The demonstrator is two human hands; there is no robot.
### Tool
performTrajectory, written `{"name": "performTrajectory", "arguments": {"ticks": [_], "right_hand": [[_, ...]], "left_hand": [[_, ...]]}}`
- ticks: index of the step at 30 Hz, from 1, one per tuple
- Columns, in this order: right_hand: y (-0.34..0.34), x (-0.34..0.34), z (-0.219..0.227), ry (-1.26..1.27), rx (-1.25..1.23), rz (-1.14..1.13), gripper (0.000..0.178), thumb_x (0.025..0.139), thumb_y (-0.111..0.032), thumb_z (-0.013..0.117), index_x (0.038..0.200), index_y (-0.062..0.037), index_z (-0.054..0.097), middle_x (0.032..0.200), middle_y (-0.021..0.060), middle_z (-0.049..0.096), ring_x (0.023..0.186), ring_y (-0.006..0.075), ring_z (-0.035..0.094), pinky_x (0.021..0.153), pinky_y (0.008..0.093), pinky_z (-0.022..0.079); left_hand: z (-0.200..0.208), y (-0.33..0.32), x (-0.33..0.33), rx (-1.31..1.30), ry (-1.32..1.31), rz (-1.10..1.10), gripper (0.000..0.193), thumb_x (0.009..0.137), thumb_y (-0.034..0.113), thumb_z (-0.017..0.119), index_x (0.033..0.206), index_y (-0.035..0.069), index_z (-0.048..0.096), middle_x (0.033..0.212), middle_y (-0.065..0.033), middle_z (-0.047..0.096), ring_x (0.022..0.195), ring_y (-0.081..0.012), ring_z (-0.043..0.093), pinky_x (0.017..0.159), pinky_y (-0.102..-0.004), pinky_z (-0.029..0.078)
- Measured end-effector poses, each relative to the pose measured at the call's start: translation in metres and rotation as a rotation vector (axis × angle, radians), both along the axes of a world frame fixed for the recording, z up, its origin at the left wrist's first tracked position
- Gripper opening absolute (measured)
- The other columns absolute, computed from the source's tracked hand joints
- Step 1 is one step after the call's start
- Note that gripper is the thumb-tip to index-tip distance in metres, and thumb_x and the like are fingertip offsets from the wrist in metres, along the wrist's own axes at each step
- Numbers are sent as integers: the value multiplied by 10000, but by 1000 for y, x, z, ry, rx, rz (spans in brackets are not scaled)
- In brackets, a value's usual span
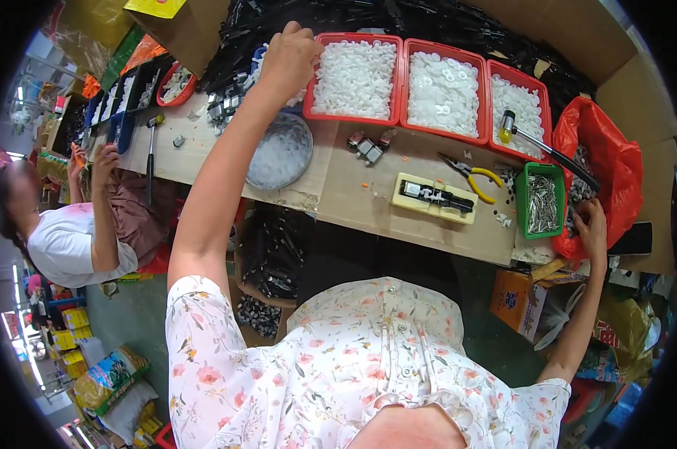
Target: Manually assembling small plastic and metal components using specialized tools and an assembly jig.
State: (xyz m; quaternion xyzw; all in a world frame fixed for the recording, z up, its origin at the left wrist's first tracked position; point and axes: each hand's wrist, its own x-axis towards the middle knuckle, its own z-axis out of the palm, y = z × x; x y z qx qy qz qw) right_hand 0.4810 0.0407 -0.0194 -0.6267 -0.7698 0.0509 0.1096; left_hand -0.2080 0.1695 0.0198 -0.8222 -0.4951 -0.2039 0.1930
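Note:
My left hand (288,61) is stretched to the back of the bench, at the left rim of a red tray of white plastic pieces (356,77). Its fingers curl downward and their tips are hidden. My right hand (593,228) is at the mouth of a red plastic bag (621,161) of small dark parts, with bent fingers among them; what they grip cannot be made out. Between the hands, a black elongated assembly with silver parts (436,196) lies in a cream holder block (400,198). Beside the bag is a green basket of metal pins (542,200).
Two more red trays (443,93) hold white pieces. A hammer (552,150) rests across the right tray and bag. Yellow-handled pliers (473,177), a small grey-red part (370,148) and a round tub (279,153) are on the bench. A co-worker (77,224) sits at left.

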Motion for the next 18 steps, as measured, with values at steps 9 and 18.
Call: {"name": "performTrajectory", "arguments": {"ticks": [9,18], "right_hand": [[-8,-29,26,244,48,-149,125,953,-83,621,958,13,542,822,67,539,769,134,508,719,281,439],[-25,-35,27,440,146,-140,143,972,-115,629,1024,17,607,863,5,571,781,73,503,706,238,432]], "left_hand": [[28,-16,-10,85,-342,6,160,800,168,765,914,56,776,887,-98,737,852,-241,649,739,-352,522],[19,-124,-15,-99,-465,57,90,799,115,740,835,33,750,817,-99,716,820,-271,629,735,-364,491]]}}
